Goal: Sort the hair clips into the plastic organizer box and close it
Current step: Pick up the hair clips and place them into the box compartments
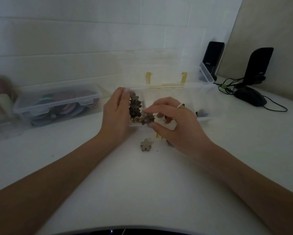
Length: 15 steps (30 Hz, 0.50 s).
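1. Indoors, at a white table (142, 184), a person's right hand (174, 128) pinches a brown flower-shaped hair clip (147, 118) between thumb and forefinger, just over the front rim of a clear plastic organizer box (205, 118).
2. Meanwhile the left hand (116, 116) curls round the box's left end, fingertips on the rim beside a compartment stacked with brown flower clips (134, 106) (its lid (166, 72) stands open behind, yellow latches showing).
3. One paler flower clip (146, 144) lies on the table just before the box, between the two wrists; another is partly hidden under the right hand.
4. Off to the left sits a closed clear case (57, 102) of colored items, too blurred to identify.
5. At right stand two black speakers (259, 67) and a black computer mouse (250, 98) with cables.
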{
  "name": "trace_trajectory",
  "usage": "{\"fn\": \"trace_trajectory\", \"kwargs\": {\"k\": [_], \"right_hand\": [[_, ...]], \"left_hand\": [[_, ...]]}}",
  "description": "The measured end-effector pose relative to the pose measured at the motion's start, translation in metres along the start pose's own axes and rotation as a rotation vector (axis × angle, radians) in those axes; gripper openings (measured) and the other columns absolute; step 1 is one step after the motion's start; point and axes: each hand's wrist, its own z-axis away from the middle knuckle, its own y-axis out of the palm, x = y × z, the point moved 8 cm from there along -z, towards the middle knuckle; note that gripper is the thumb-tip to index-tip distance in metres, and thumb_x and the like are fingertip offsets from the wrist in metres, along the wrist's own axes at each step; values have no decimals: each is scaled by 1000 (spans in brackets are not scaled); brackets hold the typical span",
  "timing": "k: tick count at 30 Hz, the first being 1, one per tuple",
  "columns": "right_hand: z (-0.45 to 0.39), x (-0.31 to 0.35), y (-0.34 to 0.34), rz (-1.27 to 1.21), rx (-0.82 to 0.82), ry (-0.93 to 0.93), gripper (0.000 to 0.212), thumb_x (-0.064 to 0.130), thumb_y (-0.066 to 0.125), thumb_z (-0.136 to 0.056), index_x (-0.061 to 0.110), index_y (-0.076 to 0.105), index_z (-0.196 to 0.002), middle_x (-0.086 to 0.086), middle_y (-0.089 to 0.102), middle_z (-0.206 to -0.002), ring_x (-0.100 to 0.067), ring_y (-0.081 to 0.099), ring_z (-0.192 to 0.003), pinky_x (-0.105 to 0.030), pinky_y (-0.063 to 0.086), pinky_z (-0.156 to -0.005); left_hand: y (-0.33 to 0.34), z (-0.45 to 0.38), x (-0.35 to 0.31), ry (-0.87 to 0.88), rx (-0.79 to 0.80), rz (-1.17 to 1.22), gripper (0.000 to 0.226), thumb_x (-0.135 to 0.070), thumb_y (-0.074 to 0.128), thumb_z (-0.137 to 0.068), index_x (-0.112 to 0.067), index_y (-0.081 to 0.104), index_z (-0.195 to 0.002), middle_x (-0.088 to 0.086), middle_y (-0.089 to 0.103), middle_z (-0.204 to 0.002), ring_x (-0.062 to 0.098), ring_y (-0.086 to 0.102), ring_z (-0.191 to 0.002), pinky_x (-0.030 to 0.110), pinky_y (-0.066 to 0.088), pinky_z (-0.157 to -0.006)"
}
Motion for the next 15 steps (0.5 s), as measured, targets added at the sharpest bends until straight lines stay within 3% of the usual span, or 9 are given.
{"fn": "trace_trajectory", "kwargs": {"k": [4, 9, 12, 15], "right_hand": [[-17, 5, -7, 43, -149, 4, 26, 13, 65, -85, 19, 67, -111, 1, 57, -112, -4, 52, -91, -11, 41, -80], [-40, 4, 8, 344, -86, -17, 31, 23, 63, -86, 25, 65, -117, 0, 52, -133, -20, 51, -105, -44, 45, -90], [-34, 2, 3, 201, -140, 4, 27, 19, 61, -87, 26, 67, -112, 1, 54, -128, -14, 50, -103, -40, 43, -94], [-23, 0, 6, 304, -111, -37, 33, 12, 55, -83, 26, 68, -109, 1, 56, -125, -17, 50, -106, -38, 43, -89]], "left_hand": [[1, 1, -1, 11, 9, -6, 31, -23, 34, -103, -7, 59, -98, -8, 59, -84, -6, 52, -73, 5, 39, -68], [0, 1, -1, 5, 6, 24, 29, -23, 33, -103, -10, 59, -99, -7, 61, -86, -6, 55, -75, 6, 40, -68], [0, 2, 0, -4, 9, 32, 31, -23, 34, -103, -6, 59, -100, -5, 61, -85, -5, 55, -73, 6, 40, -66], [0, 1, 1, -11, 3, 4, 31, -24, 34, -103, -7, 60, -99, -7, 62, -86, -6, 55, -74, 6, 41, -66]]}}
